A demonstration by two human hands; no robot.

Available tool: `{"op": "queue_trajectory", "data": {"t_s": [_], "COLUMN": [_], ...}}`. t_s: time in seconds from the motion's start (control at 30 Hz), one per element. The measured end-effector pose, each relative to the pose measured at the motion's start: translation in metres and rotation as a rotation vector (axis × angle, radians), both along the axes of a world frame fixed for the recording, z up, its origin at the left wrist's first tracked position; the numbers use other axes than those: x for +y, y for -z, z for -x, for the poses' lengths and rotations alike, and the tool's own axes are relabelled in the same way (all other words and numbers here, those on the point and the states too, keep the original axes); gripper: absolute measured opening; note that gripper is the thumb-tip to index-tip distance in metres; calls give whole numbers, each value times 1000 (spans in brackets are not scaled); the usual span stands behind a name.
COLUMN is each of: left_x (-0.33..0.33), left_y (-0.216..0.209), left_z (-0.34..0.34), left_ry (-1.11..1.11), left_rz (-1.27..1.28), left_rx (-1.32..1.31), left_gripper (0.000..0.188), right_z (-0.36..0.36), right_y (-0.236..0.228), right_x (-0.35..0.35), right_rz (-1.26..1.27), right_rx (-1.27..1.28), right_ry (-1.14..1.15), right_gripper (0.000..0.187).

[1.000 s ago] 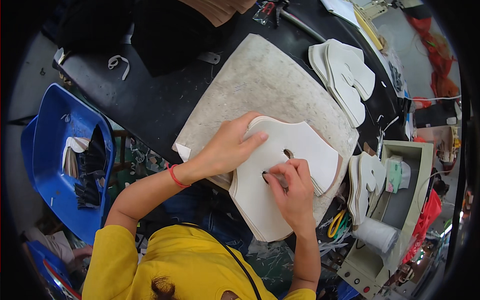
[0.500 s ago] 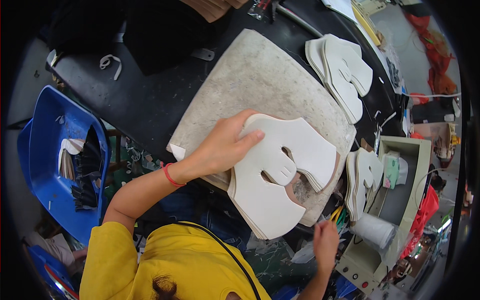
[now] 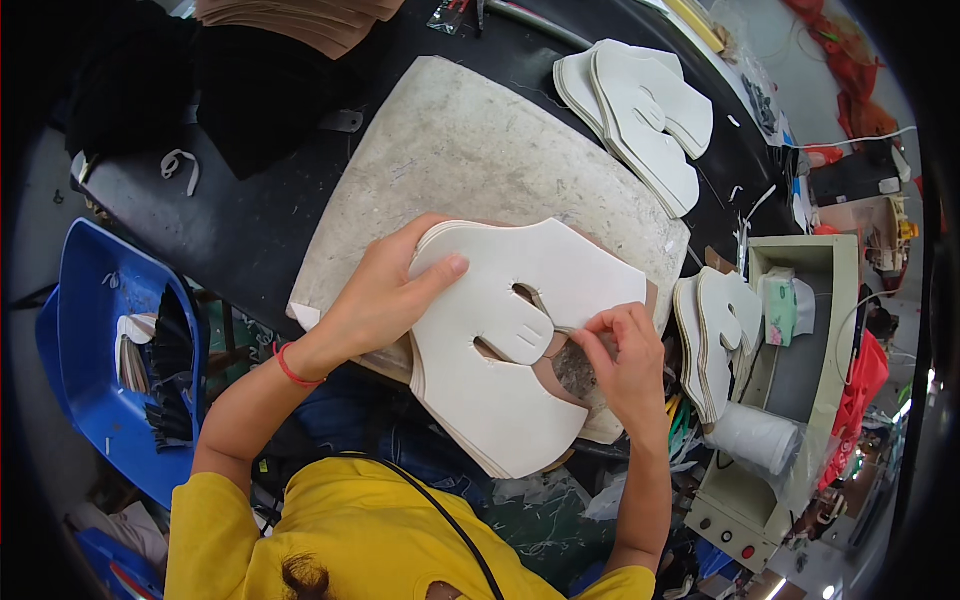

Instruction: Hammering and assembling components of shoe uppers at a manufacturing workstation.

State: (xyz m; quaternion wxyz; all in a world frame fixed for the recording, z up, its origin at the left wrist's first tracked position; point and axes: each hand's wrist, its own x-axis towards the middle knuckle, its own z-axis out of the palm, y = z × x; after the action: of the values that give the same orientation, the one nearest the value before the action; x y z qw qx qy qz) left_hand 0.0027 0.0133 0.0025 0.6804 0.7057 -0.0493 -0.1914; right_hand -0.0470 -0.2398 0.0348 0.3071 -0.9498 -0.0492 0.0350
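Observation:
A stack of white, curved cut-out panels point(image 3: 500, 405) with slots and a rounded middle tongue lies tilted toward me over the front of a worn pale board point(image 3: 430, 150). My left hand point(image 3: 385, 290) grips its upper left edge, thumb on top and fingers underneath. My right hand point(image 3: 632, 365) pinches the panels' inner edge beside the tongue, at the opening on their right side. Exactly how many layers sit between those fingertips is hidden. Brown layers peek out under the stack's right edge.
Similar white panels point(image 3: 640, 120) lie at the board's far right, and another pile point(image 3: 712, 335) stands by a grey-green machine box point(image 3: 835, 370) holding a tissue pack. A blue bin point(image 3: 100, 380) is at left. Black material point(image 3: 260, 100) and brown sheets point(image 3: 300, 20) lie at the back.
My right hand has risen from below the board's right corner to the inner edge of the panels. My left hand still holds the stack. The whole view has shifted slightly.

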Motion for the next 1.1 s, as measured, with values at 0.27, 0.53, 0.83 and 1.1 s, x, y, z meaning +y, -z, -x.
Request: {"op": "queue_trajectory", "data": {"t_s": [0.27,0.53,0.83,1.1], "left_x": [2,2,-2,-2], "left_y": [2,3,2,-5], "left_z": [-1,0,1,3], "left_ry": [-12,-21,-44,-33], "left_rz": [-5,-22,-21,-11], "left_rx": [-24,3,-11,-15], "left_gripper": [35,36,35,33], "right_z": [5,28,17,94], "right_y": [16,32,32,34], "right_x": [-12,-17,-16,-77], "right_rz": [231,5,206,298], "right_rx": [-191,-320,-321,-566], "right_ry": [-178,26,-135,347], "right_gripper": [15,22,19,17]}}
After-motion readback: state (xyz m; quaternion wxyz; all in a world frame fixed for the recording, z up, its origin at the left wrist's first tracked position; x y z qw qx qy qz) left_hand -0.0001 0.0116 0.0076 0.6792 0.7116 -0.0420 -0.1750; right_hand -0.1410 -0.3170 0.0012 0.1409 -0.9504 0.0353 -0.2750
